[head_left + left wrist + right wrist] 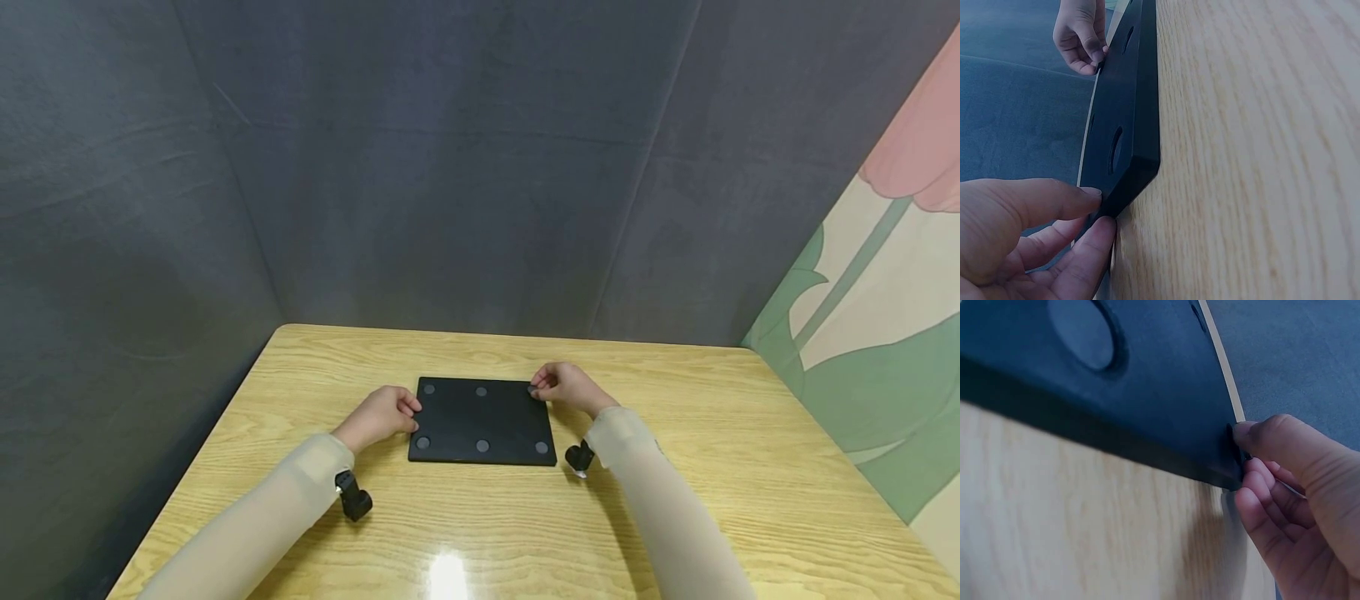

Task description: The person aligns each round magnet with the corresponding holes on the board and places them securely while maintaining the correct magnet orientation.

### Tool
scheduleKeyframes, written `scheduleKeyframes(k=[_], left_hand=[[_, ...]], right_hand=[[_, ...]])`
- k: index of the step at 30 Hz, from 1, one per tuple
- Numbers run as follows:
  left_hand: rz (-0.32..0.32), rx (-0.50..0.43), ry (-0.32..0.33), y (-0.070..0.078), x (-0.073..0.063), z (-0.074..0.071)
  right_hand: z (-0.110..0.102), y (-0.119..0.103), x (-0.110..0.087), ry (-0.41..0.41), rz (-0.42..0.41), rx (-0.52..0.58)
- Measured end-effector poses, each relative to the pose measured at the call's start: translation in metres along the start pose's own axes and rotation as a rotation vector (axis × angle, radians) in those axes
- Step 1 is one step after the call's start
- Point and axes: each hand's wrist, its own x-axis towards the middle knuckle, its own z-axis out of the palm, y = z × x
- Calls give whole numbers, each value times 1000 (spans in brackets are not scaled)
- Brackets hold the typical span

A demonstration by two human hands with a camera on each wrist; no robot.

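Observation:
A flat black rectangular board (pixel 483 419) with round shallow recesses along its two long sides lies on the wooden table. My left hand (pixel 381 414) holds the board's left edge; in the left wrist view the thumb (pixel 1088 195) rests on its top face and a finger (pixel 1104 232) on its side. At the far right corner, my right hand (pixel 570 388) pinches a small dark disc (pixel 1233 445) between thumb and fingers. The disc stands tilted right over that corner, partly covered by the thumb. Another round recess (pixel 1084 331) shows nearby.
The light wooden table (pixel 465 517) runs out on all sides of the board. Behind and to the left hangs a dark grey cloth (pixel 450 167). At right stands a panel (pixel 885 333) painted with a flower. Each wrist wears a small black camera (pixel 354 497).

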Motion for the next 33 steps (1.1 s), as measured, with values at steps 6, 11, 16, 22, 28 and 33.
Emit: scheduleKeyframes(k=[6,11,16,22,28,33], left_hand=[[-2,-1,3,0,0,-1],[-5,7,4,0,1,-1],[-9,8,1,0,0,0],[-8,12,3,0,0,1],[-6,13,1,1,1,1],[-8,9,-6,2,0,0]], right_hand=[[-1,-1,0,-5,1,0],[0,-2,0,0,21,-1],[0,-2,1,-2,28,1],[0,1,2,-11,19,18],[-1,0,1,-9,37,20],[-1,0,1,-12,35,17]])
